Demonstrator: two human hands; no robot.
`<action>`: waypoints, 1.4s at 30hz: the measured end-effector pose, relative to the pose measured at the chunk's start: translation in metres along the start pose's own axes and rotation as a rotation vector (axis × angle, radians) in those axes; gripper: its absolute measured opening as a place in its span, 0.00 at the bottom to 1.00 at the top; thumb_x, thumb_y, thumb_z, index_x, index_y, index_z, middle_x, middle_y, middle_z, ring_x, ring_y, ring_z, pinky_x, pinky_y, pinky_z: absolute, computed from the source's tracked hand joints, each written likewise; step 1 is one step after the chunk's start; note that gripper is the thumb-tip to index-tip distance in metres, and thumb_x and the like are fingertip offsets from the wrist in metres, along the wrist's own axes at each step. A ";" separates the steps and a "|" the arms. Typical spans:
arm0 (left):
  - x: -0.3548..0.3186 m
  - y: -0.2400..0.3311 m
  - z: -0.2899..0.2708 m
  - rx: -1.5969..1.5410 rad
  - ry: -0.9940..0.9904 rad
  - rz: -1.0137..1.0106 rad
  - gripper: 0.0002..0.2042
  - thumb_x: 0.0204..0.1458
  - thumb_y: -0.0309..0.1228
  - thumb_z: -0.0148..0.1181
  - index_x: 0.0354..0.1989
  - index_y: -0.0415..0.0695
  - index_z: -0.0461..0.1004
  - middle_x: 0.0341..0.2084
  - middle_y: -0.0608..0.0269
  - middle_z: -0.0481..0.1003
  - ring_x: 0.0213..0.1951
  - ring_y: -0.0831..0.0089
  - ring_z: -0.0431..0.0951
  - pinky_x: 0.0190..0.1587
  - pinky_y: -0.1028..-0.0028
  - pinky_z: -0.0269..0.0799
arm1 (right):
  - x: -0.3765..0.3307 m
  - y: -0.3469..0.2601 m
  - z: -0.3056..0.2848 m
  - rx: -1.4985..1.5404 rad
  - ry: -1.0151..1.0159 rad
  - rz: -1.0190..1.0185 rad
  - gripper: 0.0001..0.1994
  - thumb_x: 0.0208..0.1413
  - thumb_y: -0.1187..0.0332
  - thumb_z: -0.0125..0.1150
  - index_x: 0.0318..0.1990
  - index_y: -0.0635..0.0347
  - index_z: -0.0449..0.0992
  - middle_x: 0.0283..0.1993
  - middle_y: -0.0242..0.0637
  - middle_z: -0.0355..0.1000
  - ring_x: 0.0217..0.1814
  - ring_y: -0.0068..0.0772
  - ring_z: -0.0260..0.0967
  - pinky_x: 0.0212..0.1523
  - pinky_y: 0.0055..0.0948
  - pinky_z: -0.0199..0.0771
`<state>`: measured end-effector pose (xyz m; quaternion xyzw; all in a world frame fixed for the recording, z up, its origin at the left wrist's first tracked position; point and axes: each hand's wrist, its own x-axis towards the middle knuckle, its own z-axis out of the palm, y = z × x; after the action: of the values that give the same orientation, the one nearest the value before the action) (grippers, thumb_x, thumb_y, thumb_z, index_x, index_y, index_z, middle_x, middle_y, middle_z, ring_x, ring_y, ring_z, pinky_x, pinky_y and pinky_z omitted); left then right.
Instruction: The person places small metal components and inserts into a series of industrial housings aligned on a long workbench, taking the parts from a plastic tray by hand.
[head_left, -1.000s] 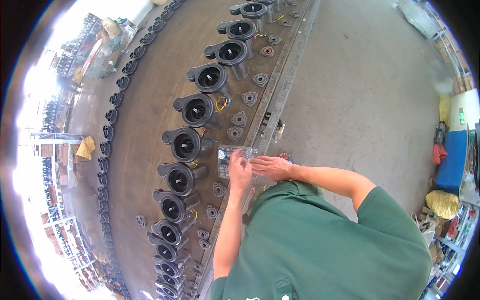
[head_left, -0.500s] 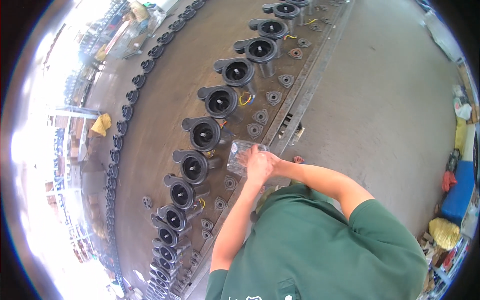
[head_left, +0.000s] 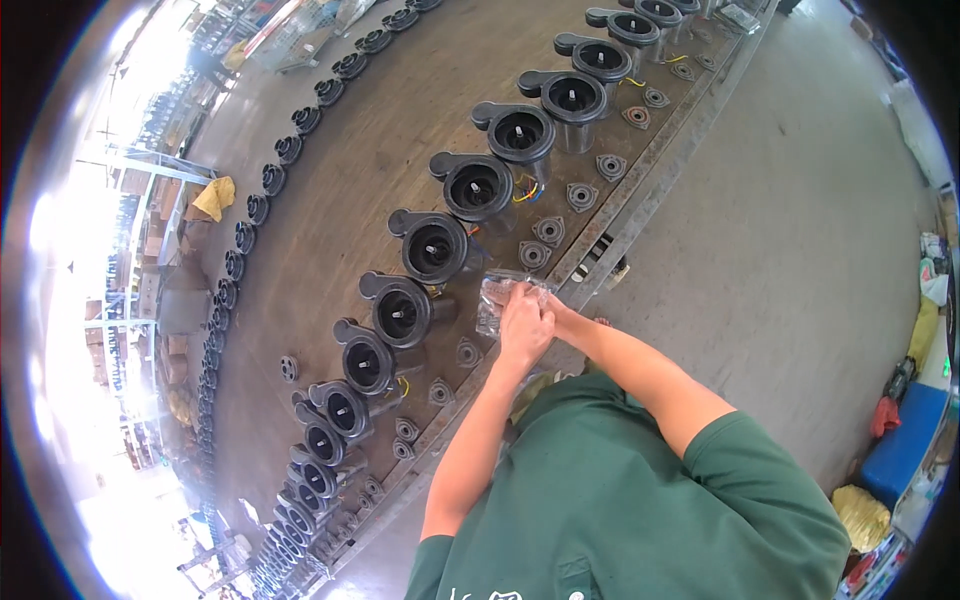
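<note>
A crinkled clear plastic bag (head_left: 492, 318) is held over the near edge of the long worktable, its contents too blurred to make out. My left hand (head_left: 524, 328) lies across the bag's near right side with bent fingers closed on it. Mostly covered by the left, my right hand (head_left: 560, 314) grips the bag at the same side; its fingertips are hidden. Just left of the bag stands a black-topped metal motor housing (head_left: 402, 312) with a round opening and a side arm. Flat metal flange plates, one a flange (head_left: 534, 255), lie beyond the bag.
A long slanting row of similar housings, including one housing (head_left: 435, 247), fills the worktable (head_left: 350, 200). Its raised metal rail (head_left: 640, 215) runs along the near edge. Black round parts (head_left: 257, 209) line the far edge. A blue bin (head_left: 905, 430) stands at the right.
My view has shifted, so the housings sit differently in the picture. The bag looks more crumpled, and my left hand covers more of its right side.
</note>
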<state>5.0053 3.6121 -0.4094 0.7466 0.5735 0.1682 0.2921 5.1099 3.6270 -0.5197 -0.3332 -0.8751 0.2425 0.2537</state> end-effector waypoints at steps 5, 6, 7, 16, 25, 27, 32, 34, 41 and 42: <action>-0.002 -0.007 -0.024 0.014 0.033 -0.014 0.15 0.46 0.28 0.57 0.37 0.27 0.78 0.54 0.41 0.74 0.53 0.45 0.76 0.58 0.60 0.72 | 0.015 0.003 0.005 0.053 0.025 0.021 0.26 0.57 0.59 0.64 0.61 0.57 0.71 0.67 0.42 0.67 0.70 0.49 0.63 0.71 0.41 0.63; -0.003 -0.010 -0.029 0.010 0.081 -0.010 0.15 0.46 0.28 0.57 0.36 0.27 0.77 0.53 0.41 0.74 0.52 0.45 0.77 0.58 0.60 0.72 | 0.018 0.003 0.005 0.039 0.025 0.018 0.26 0.56 0.59 0.64 0.61 0.57 0.71 0.67 0.42 0.67 0.70 0.49 0.63 0.71 0.41 0.63; -0.004 -0.006 -0.039 0.005 0.126 -0.003 0.14 0.46 0.28 0.57 0.36 0.27 0.77 0.53 0.41 0.74 0.52 0.45 0.77 0.58 0.59 0.72 | 0.021 0.004 0.004 0.014 0.022 0.009 0.26 0.56 0.59 0.64 0.62 0.57 0.71 0.67 0.42 0.67 0.70 0.49 0.63 0.71 0.41 0.63; -0.035 -0.025 -0.099 0.135 0.365 -0.109 0.05 0.49 0.23 0.57 0.28 0.31 0.71 0.49 0.42 0.76 0.44 0.44 0.79 0.48 0.57 0.75 | 0.026 -0.007 -0.009 -0.190 -0.078 -0.081 0.29 0.59 0.56 0.61 0.66 0.58 0.67 0.74 0.42 0.59 0.76 0.45 0.55 0.76 0.41 0.55; -0.118 -0.022 -0.136 -0.008 0.610 -0.234 0.01 0.50 0.16 0.56 0.28 0.32 0.72 0.45 0.53 0.76 0.30 0.76 0.76 0.28 0.77 0.71 | 0.030 -0.007 -0.012 -0.205 -0.086 -0.114 0.31 0.58 0.57 0.62 0.67 0.59 0.66 0.75 0.43 0.57 0.79 0.44 0.51 0.77 0.43 0.52; -0.130 -0.018 -0.150 -0.194 0.663 -0.279 0.01 0.51 0.16 0.56 0.28 0.31 0.72 0.46 0.52 0.76 0.31 0.77 0.76 0.29 0.79 0.71 | 0.030 -0.007 -0.012 -0.202 -0.073 -0.117 0.32 0.57 0.57 0.63 0.67 0.59 0.66 0.75 0.43 0.58 0.79 0.45 0.52 0.77 0.44 0.52; -0.136 -0.025 -0.223 -0.753 0.826 -0.422 0.10 0.61 0.21 0.49 0.44 0.30 0.76 0.38 0.51 0.79 0.39 0.66 0.84 0.37 0.67 0.87 | 0.035 -0.015 -0.026 -0.073 0.042 -0.002 0.33 0.55 0.58 0.65 0.67 0.60 0.64 0.72 0.46 0.60 0.77 0.48 0.53 0.76 0.46 0.53; -0.127 -0.045 -0.255 -0.877 0.940 -0.342 0.10 0.63 0.26 0.52 0.42 0.31 0.76 0.38 0.52 0.79 0.41 0.64 0.84 0.37 0.64 0.87 | 0.035 -0.023 -0.036 -0.097 0.173 0.049 0.28 0.51 0.63 0.67 0.60 0.61 0.70 0.61 0.44 0.69 0.64 0.51 0.64 0.62 0.48 0.64; -0.132 0.019 -0.283 -0.374 1.103 -0.227 0.07 0.65 0.25 0.55 0.48 0.36 0.73 0.40 0.57 0.79 0.40 0.76 0.80 0.37 0.76 0.77 | 0.019 -0.001 -0.029 -0.156 0.229 0.206 0.09 0.52 0.71 0.64 0.42 0.55 0.78 0.42 0.37 0.74 0.49 0.46 0.70 0.49 0.45 0.70; -0.143 0.045 -0.286 -0.271 1.033 -0.031 0.06 0.65 0.22 0.54 0.46 0.36 0.74 0.37 0.58 0.79 0.37 0.79 0.78 0.37 0.78 0.75 | 0.017 0.001 -0.029 -0.156 0.213 0.219 0.07 0.52 0.71 0.63 0.39 0.55 0.79 0.39 0.37 0.74 0.47 0.46 0.71 0.47 0.45 0.71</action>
<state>4.8309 3.5374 -0.1485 0.5136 0.6265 0.5823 0.0679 5.1164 3.6469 -0.4936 -0.4689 -0.8180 0.1634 0.2903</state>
